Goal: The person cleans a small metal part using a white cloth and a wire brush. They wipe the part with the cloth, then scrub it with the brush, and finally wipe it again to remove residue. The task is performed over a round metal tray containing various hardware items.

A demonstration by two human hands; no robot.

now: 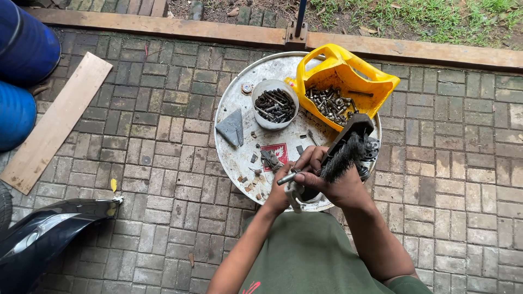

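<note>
Right hand (321, 177) grips wire brush (340, 155); left hand (280, 190) holds bolt (287, 177).

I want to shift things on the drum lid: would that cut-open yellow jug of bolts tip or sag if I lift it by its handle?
The yellow jug is probably heavy: bolts cover its bottom. Its cut-open plastic walls may flex, so it could sag or tilt.
</note>
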